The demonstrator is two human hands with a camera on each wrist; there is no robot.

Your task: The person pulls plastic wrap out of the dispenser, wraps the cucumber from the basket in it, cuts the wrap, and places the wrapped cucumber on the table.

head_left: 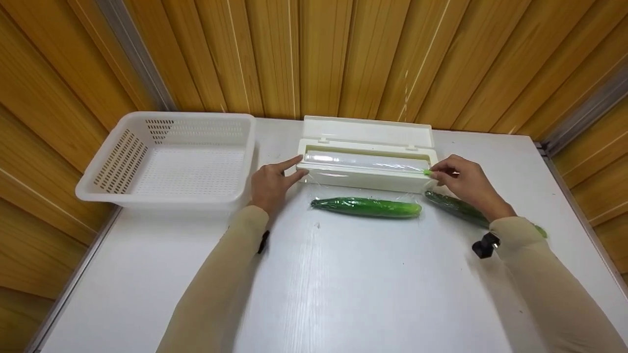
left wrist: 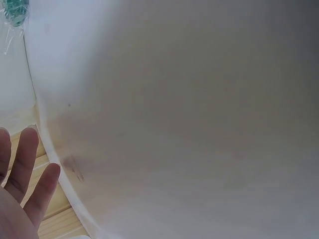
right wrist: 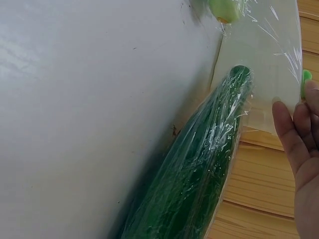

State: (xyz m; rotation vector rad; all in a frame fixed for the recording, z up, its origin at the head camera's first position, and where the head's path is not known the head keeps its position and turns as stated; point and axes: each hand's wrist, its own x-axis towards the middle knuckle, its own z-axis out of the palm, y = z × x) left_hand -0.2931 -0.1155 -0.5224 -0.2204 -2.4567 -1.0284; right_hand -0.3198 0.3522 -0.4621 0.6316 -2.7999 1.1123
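A white cling film dispenser [head_left: 368,180] lies with its lid up and a roll of film [head_left: 363,159] inside. My left hand [head_left: 270,184] holds the dispenser's left end between thumb and index finger; the other fingers extend in the left wrist view. At the right end, my right hand [head_left: 461,179] pinches the small green slider [head_left: 428,172] of the cutter. Film comes down over the front edge onto a cucumber [head_left: 365,207], which lies under or in it before the dispenser. Another cucumber [right wrist: 184,174], wrapped in film, lies at an angle beneath the right forearm.
A white perforated basket [head_left: 167,198] stands on the left of the white table [head_left: 314,294]. Wooden-look panels [head_left: 324,59] rise behind the table and at both sides. The raised lid [head_left: 368,130] leans close to the back panels.
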